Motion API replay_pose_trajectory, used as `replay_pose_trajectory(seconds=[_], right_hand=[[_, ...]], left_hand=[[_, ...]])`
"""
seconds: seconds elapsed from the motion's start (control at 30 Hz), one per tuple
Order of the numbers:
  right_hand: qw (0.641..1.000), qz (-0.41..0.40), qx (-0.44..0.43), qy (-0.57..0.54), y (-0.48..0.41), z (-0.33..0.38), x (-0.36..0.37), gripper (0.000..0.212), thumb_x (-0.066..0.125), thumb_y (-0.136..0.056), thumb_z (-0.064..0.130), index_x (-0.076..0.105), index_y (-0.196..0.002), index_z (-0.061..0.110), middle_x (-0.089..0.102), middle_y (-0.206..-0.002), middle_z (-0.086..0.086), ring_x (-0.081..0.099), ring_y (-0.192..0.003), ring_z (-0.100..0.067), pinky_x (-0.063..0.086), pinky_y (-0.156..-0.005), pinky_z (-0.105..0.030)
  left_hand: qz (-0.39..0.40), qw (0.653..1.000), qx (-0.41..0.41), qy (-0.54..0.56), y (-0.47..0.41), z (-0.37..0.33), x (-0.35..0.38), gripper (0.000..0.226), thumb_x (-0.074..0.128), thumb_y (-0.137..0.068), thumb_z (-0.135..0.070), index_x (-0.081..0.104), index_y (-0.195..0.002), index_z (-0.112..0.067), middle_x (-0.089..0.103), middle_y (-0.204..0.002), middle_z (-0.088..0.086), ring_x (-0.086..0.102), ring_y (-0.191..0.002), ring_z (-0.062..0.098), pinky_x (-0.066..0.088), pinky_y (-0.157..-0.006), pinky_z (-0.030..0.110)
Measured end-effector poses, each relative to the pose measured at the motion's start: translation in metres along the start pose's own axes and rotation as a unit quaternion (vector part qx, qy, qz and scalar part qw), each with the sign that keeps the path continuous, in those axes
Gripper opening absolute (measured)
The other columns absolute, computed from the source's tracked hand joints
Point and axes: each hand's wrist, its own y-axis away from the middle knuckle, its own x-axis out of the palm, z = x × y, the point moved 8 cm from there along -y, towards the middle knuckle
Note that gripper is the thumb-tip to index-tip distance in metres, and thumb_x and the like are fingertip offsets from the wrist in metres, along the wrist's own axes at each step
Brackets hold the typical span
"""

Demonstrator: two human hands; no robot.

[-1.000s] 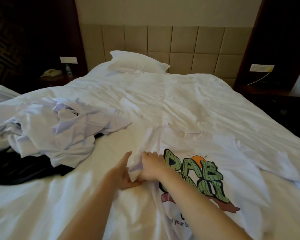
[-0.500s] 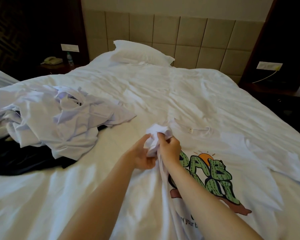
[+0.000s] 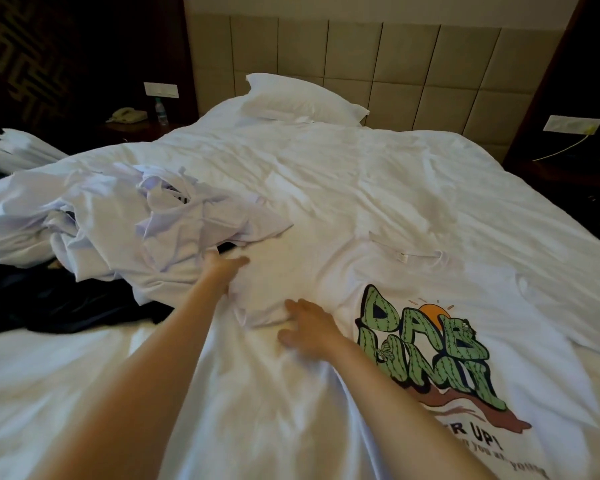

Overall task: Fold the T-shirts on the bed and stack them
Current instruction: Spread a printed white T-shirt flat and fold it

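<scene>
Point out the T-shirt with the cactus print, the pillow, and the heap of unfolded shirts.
T-shirt with the cactus print [image 3: 461,341]: head view, on the printed chest graphic.
pillow [image 3: 302,98]: head view, middle of its top.
heap of unfolded shirts [image 3: 187,220]: head view, crumpled pale fabric near its top.

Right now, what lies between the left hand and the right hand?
Head view: only the sleeve of the printed T-shirt, spread flat, lies between the left hand and the right hand.

Pillow [image 3: 302,98] by padded headboard [image 3: 395,64]; phone [image 3: 127,115] & bottle [image 3: 160,110] on L nightstand [image 3: 132,129]; cabled socket plate [image 3: 572,123] R.
</scene>
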Motion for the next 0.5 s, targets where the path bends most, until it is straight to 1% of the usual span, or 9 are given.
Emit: replay_pose_trajectory(seconds=[0.07, 0.1, 0.17, 0.23, 0.27, 0.3, 0.37, 0.43, 0.5], right_hand=[[0.999, -0.011, 0.002, -0.049, 0.004, -0.001, -0.005, 0.058, 0.050, -0.093, 0.028, 0.029, -0.145, 0.014, 0.036, -0.143, -0.009, 0.032, -0.135, -0.025, 0.029, -0.105, -0.033], [0.996, -0.019, 0.004, -0.083, 0.009, -0.002, -0.008, 0.059, 0.049, -0.094, 0.025, 0.026, -0.147, 0.015, 0.030, -0.149, -0.008, 0.028, -0.139, -0.024, 0.026, -0.109, -0.032], [0.989, -0.038, 0.011, -0.142, 0.022, -0.007, -0.015, 0.056, 0.047, -0.095, 0.020, 0.026, -0.148, 0.016, 0.024, -0.153, -0.005, 0.024, -0.141, -0.020, 0.022, -0.113, -0.031], [0.981, -0.057, 0.026, -0.183, 0.041, -0.016, -0.019, 0.053, 0.046, -0.096, 0.017, 0.030, -0.146, 0.017, 0.025, -0.151, -0.002, 0.028, -0.138, -0.017, 0.025, -0.110, -0.028], [0.978, -0.067, 0.037, -0.196, 0.053, -0.020, -0.020, 0.051, 0.045, -0.096, 0.016, 0.032, -0.145, 0.018, 0.027, -0.150, -0.001, 0.031, -0.137, -0.017, 0.027, -0.108, -0.027], [0.975, -0.079, 0.047, -0.202, 0.065, -0.025, -0.020, 0.049, 0.045, -0.095, 0.014, 0.035, -0.143, 0.018, 0.029, -0.148, 0.000, 0.033, -0.135, -0.017, 0.028, -0.106, -0.025], [0.970, -0.113, 0.069, -0.205, 0.087, -0.033, -0.023, 0.045, 0.043, -0.095, 0.009, 0.042, -0.139, 0.017, 0.034, -0.145, -0.001, 0.037, -0.131, -0.017, 0.030, -0.103, -0.023], [0.960, -0.145, 0.088, -0.222, 0.109, -0.042, -0.028, 0.042, 0.040, -0.094, 0.002, 0.048, -0.133, 0.016, 0.039, -0.140, -0.002, 0.042, -0.126, -0.017, 0.035, -0.099, -0.024], [0.954, -0.167, 0.100, -0.228, 0.130, -0.049, -0.034, 0.045, 0.038, -0.091, -0.006, 0.051, -0.128, 0.017, 0.041, -0.135, -0.001, 0.044, -0.123, -0.017, 0.041, -0.093, -0.023]], left_hand=[[-0.001, 0.999, -0.013, -0.031, 0.010, 0.023, 0.001, 0.065, 0.075, -0.078, -0.017, 0.041, -0.131, 0.000, 0.055, -0.120, 0.017, 0.055, -0.110, 0.034, 0.048, -0.091, 0.042], [-0.015, 1.000, -0.009, -0.021, 0.018, 0.031, 0.000, 0.064, 0.073, -0.079, -0.015, 0.040, -0.130, 0.004, 0.055, -0.120, 0.017, 0.056, -0.107, 0.034, 0.047, -0.089, 0.039], [-0.029, 0.999, -0.029, 0.019, 0.038, 0.052, -0.002, 0.050, 0.070, -0.082, -0.013, 0.048, -0.121, 0.008, 0.061, -0.102, 0.018, 0.060, -0.086, 0.030, 0.047, -0.076, 0.034], [0.025, 0.995, -0.063, 0.068, 0.065, 0.072, 0.012, 0.028, 0.066, -0.084, -0.014, 0.060, -0.102, 0.007, 0.067, -0.078, 0.015, 0.062, -0.065, 0.023, 0.049, -0.062, 0.028], [0.066, 0.990, -0.077, 0.097, 0.084, 0.077, 0.023, 0.018, 0.064, -0.086, -0.013, 0.063, -0.090, 0.005, 0.067, -0.065, 0.011, 0.062, -0.053, 0.017, 0.050, -0.054, 0.023], [0.100, 0.983, -0.091, 0.124, 0.102, 0.082, 0.034, 0.016, 0.063, -0.088, -0.012, 0.062, -0.081, 0.001, 0.064, -0.056, 0.008, 0.059, -0.044, 0.010, 0.050, -0.047, 0.019], [0.150, 0.974, -0.102, 0.133, 0.136, 0.086, 0.054, 0.019, 0.063, -0.089, -0.013, 0.059, -0.073, -0.003, 0.063, -0.053, 0.006, 0.058, -0.041, 0.006, 0.050, -0.045, 0.015], [0.199, 0.967, -0.104, 0.115, 0.172, 0.084, 0.073, 0.018, 0.063, -0.089, -0.014, 0.061, -0.075, -0.003, 0.063, -0.061, 0.008, 0.059, -0.046, 0.008, 0.051, -0.048, 0.015], [0.240, 0.961, -0.106, 0.081, 0.202, 0.084, 0.086, 0.018, 0.064, -0.089, -0.016, 0.062, -0.078, -0.002, 0.063, -0.066, 0.008, 0.059, -0.049, 0.009, 0.050, -0.049, 0.016]])
